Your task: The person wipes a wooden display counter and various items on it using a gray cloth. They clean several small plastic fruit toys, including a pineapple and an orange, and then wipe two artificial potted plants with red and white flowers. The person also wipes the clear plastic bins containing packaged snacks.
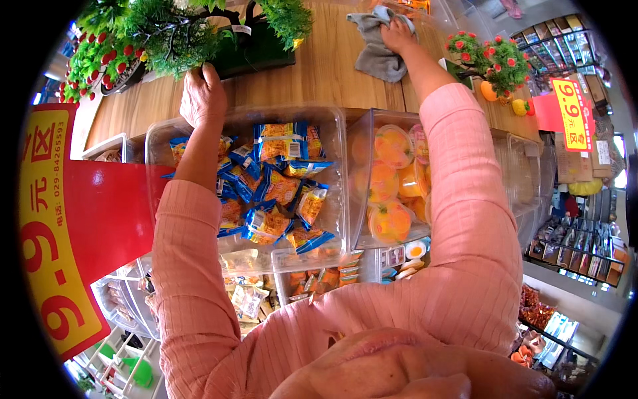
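Note:
My right hand (397, 35) grips a grey cloth (380, 52) that lies bunched and draped on the wooden shelf top (324, 82). At the left, my left hand (203, 95) is closed by the near edge of a dark green planter (264, 55) with an artificial bonsai (172, 42); its fingertips are partly hidden under the foliage, and whether they grip the planter cannot be told. Below my forearms, a clear plastic bin (344, 179) holds snack packets (276, 187) in blue and orange wrappers. Beside it another clear bin (361, 199) holds orange jelly cups (391, 222).
An artificial plant with red berries (107, 65) stands far left. A small plant with red flowers (493, 62) and artificial fruit (488, 91) are at the right. Red and yellow price signs (112, 209) jut out on both sides. More snack bins (291, 259) sit lower down.

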`<state>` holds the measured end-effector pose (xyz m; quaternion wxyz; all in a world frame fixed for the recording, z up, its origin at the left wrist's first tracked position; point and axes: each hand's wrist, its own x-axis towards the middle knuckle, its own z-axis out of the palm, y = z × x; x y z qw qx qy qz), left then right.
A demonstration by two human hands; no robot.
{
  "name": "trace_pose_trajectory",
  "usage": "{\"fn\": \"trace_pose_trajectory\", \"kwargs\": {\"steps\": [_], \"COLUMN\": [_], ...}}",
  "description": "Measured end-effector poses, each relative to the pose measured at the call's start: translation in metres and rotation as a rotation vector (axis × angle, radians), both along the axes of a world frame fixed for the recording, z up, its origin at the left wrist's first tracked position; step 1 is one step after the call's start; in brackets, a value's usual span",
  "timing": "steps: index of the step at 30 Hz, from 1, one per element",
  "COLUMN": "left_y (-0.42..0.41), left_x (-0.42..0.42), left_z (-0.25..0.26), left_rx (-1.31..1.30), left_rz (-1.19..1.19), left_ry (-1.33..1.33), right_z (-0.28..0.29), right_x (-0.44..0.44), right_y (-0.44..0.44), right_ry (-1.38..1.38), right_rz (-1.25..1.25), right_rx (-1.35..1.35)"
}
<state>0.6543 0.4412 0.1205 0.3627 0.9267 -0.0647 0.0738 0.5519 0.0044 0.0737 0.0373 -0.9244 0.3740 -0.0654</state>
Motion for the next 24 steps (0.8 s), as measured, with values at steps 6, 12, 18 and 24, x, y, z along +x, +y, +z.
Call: {"fn": "trace_pose_trajectory", "kwargs": {"steps": [6,12,18,24], "left_y": [-0.005,0.003,0.003,0.009], "left_x": [-0.004,-0.001,0.037,0.039], "left_z": [0.006,0.003,-0.016,-0.024], "left_rx": [0.010,-0.041,-0.235,-0.227], "left_rz": [-0.009,-0.045,-0.223,-0.252], "left_ry": [0.001,0.005,0.208,0.332], "right_z": [0.014,0.024,0.042,0.117], "right_x": [-0.041,-0.083,-0.138,-0.174], "right_y": [0.031,0.070,0.093,0.159], "right_ry": [-0.035,0.193,0.065,-1.131], "right_rz": [-0.210,-0.075,0.024,-0.159], "right_rx": [0.103,0.183,0.226,0.993]}}
